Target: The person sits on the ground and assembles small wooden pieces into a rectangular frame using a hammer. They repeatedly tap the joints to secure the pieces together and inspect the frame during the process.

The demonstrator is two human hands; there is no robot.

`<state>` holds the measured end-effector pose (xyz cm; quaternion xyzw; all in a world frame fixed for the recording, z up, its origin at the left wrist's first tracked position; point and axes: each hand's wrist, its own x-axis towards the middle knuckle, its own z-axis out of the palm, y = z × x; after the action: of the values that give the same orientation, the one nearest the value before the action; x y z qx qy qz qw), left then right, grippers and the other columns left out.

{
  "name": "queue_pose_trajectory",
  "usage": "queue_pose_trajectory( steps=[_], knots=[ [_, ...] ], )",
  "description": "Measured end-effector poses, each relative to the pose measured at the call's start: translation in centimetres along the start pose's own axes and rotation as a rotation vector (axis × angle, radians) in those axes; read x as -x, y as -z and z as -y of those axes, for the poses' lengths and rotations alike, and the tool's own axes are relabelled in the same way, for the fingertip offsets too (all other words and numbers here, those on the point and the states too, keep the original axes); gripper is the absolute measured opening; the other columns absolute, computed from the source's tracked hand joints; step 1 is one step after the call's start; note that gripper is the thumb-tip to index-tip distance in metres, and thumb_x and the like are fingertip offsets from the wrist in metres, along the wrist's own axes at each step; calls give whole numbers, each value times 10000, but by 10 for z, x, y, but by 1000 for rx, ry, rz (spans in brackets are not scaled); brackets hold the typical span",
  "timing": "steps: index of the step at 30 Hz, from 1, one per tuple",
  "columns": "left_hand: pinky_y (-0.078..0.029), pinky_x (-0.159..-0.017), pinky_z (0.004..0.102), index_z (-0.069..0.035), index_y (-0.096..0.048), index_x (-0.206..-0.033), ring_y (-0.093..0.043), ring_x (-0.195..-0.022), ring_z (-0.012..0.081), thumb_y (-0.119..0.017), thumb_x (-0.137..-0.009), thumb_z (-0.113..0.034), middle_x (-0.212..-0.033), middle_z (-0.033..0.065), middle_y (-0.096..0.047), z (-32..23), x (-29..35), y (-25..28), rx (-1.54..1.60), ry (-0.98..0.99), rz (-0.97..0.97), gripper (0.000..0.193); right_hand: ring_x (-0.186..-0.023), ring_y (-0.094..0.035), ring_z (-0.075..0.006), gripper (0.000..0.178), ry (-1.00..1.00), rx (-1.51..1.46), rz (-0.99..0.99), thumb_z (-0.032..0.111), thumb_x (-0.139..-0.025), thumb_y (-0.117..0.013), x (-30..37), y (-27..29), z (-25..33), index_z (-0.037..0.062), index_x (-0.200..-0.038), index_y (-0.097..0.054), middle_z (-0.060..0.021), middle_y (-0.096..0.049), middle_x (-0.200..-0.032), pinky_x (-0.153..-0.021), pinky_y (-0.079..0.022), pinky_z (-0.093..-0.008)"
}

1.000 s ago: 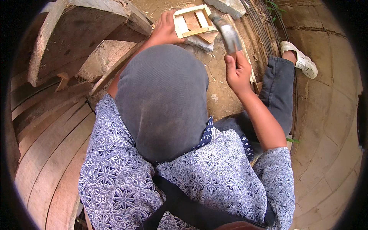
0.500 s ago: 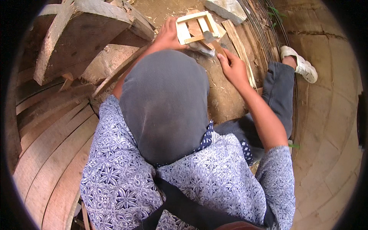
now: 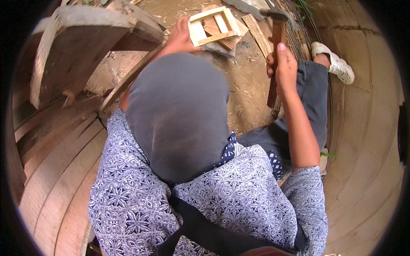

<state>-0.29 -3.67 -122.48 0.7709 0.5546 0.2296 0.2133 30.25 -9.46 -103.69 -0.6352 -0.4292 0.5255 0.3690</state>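
My left hand [image 3: 178, 35] grips the left side of a small rectangular frame [image 3: 197, 33] of pale wooden slats, at the top of the view. A cross slat runs inside the frame. It rests on a flat piece of wood [image 3: 235, 39], with a grey stone [image 3: 221, 51] beneath. Out to the right, my right hand [image 3: 286, 68] is closed round the wooden handle of a hammer [image 3: 278, 34]. The hammer's metal head is up and away from the frame. A dark grey cap [image 3: 179, 115] hides part of my left arm.
Rough timber pieces [image 3: 89, 47] stand at the upper left, above long boards [image 3: 64, 166]. A loose wood strip [image 3: 257, 36] lies on the dirt ground [image 3: 247, 85]. Thin rods [image 3: 304, 38] run along a pale wall-like surface [image 3: 363, 128] at right. A white shoe [image 3: 335, 64] is nearby.
My right hand has swung the hammer away from the frame, up and to the right. The frame and my left hand have shifted slightly left and up.
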Motion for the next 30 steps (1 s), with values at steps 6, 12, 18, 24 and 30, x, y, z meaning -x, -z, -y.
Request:
queue_pose_trajectory(
  steps=[6, 12, 18, 24, 30],
  knots=[
    [-351, -1159, 501, 27, -131, -1531, -327, -1393, 440, -955, -570, -465, -1479, 283, -269, -29, -33, -37, 60, 77, 29, 1358, -544, -460, -68, 462, -24, -119, 19, 471, -1060, -463, -23, 71, 20, 77, -1232, -630, 37, -496, -682, -503, -402, -233],
    [-367, -1137, 493, 50, -228, -1515, -374, -1373, 407, -898, -613, -523, -1441, 277, -353, -72, -64, -28, 62, 188, -13, 1261, -539, -471, -61, 446, -77, -34, 92, 490, -1049, -487, -25, 105, -12, 68, -1057, -631, 25, -540, -688, -494, -403, -227],
    [-389, -1107, 462, 84, -276, -1522, -438, -1363, 396, -845, -655, -553, -1465, 301, -392, -83, -93, -4, 345, 381, 21, 1217, -539, -475, -48, 449, -140, -32, 74, 507, -1042, -493, -23, 114, -8, 76, -1014, -613, 35, -544, -689, -484, -398, -223],
    [-378, -1111, 441, 99, -263, -1515, -467, -1344, 366, -843, -684, -529, -1475, 315, -393, -108, -88, 16, 684, 552, 33, 1192, -552, -472, -45, 412, -154, -20, 72, 494, -1050, -479, -26, 122, -1, 109, -1112, -612, 44, -528, -698, -489, -379, -213],
    [-356, -1127, 487, 54, -307, -1492, -413, -1346, 405, -855, -656, -525, -1437, 276, -393, -96, -79, -11, 107, 247, -41, 1155, -595, -553, -91, 401, 17, 188, 75, 446, -1020, -559, -35, 121, -30, 69, -1094, -670, -3, -596, -722, -546, -449, -273]
  ],
)
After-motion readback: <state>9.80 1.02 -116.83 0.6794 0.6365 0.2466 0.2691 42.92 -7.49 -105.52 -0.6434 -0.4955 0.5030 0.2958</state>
